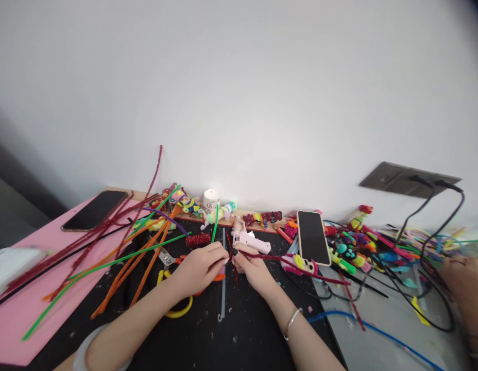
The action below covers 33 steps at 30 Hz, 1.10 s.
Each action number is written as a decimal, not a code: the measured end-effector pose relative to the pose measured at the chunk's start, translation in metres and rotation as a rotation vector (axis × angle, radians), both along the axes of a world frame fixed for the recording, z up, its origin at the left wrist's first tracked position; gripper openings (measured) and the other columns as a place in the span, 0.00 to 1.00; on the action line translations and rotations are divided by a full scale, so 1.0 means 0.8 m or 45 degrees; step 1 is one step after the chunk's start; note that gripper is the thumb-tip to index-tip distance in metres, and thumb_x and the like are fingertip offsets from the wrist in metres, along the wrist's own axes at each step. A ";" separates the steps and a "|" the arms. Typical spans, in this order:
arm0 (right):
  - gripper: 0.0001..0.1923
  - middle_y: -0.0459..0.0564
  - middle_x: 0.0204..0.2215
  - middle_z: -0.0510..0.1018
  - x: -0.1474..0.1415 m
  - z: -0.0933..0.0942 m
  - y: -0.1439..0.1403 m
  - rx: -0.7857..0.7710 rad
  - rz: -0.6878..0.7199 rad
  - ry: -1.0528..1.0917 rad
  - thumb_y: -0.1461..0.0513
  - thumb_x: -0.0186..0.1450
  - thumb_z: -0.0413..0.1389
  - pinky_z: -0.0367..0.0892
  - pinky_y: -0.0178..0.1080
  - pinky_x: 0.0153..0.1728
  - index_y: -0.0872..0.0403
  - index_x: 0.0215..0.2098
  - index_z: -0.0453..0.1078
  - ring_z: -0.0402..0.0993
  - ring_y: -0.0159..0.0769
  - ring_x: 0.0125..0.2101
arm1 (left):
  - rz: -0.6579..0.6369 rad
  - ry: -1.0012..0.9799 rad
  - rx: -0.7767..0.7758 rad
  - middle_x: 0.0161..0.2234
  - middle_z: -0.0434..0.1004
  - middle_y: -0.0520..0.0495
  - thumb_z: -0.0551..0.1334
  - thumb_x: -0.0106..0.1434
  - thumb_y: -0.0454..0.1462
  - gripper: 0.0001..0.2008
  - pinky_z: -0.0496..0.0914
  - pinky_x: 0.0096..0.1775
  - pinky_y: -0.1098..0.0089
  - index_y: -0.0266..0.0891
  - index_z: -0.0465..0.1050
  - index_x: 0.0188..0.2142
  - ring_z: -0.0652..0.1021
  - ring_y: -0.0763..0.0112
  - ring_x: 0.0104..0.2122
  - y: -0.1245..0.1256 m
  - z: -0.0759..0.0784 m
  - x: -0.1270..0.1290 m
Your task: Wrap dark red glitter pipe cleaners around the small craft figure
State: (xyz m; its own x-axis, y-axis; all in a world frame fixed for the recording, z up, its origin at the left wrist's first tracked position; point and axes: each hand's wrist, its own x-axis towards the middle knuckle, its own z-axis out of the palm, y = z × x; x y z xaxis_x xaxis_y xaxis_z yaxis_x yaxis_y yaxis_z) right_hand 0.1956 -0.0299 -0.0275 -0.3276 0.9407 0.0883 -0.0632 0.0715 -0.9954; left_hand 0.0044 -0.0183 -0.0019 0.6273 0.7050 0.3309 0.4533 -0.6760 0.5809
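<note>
Both hands are close together over the black mat (239, 335). My right hand (254, 270) pinches a dark red tinsel pipe cleaner (320, 276), whose long end trails off to the right. My left hand (204, 265) has its fingertips pressed together just across from it; what lies between them is too small to make out. Right behind the hands sits a pale pink glue gun (252, 241). A translucent glue stick (223, 296) lies between the forearms. Scissors (167, 257) and a red glittery coil (198, 240) rest beside my left hand, which partly hides the scissors.
Orange stems (146, 273) and green stems spread across the pink board (26, 330) at left, near a black phone (94, 210). A second phone (313, 237) leans at right by piled colourful pieces (351, 247). Cables run from the wall socket (397, 179). Another person's hand (463, 283) is far right.
</note>
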 end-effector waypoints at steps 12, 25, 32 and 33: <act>0.21 0.38 0.20 0.54 0.001 0.000 0.000 0.014 0.005 -0.009 0.45 0.67 0.55 0.46 0.35 0.23 0.50 0.27 0.61 0.46 0.30 0.21 | -0.005 -0.001 -0.002 0.34 0.75 0.46 0.51 0.71 0.31 0.12 0.71 0.39 0.68 0.39 0.72 0.36 0.77 0.65 0.35 -0.002 0.000 0.000; 0.22 0.38 0.19 0.54 -0.001 -0.007 0.003 0.011 -0.232 0.017 0.42 0.66 0.54 0.45 0.36 0.21 0.50 0.28 0.64 0.46 0.30 0.19 | 0.104 -0.152 -0.069 0.37 0.78 0.47 0.52 0.72 0.33 0.10 0.70 0.42 0.68 0.40 0.72 0.42 0.78 0.66 0.38 0.001 0.002 -0.002; 0.21 0.41 0.19 0.56 0.000 -0.005 0.001 0.088 -0.366 -0.064 0.45 0.68 0.53 0.50 0.37 0.22 0.50 0.27 0.65 0.51 0.33 0.20 | 0.122 -0.177 -0.096 0.38 0.78 0.46 0.53 0.72 0.34 0.09 0.70 0.44 0.67 0.39 0.72 0.43 0.77 0.65 0.40 0.000 0.001 -0.003; 0.21 0.41 0.19 0.57 0.001 -0.006 0.000 0.099 -0.376 -0.091 0.45 0.69 0.53 0.51 0.37 0.22 0.50 0.27 0.65 0.51 0.33 0.21 | 0.124 -0.175 -0.099 0.38 0.77 0.46 0.53 0.71 0.34 0.09 0.70 0.43 0.67 0.40 0.72 0.42 0.77 0.65 0.39 0.000 0.001 -0.002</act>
State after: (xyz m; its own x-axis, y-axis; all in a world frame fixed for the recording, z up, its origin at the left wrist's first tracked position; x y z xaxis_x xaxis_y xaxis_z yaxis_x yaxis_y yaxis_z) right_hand 0.1961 -0.0295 -0.0320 -0.0492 0.9874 0.1503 0.0412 0.1523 -0.9875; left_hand 0.0024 -0.0181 -0.0015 0.5074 0.7869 0.3511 0.4273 -0.5836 0.6905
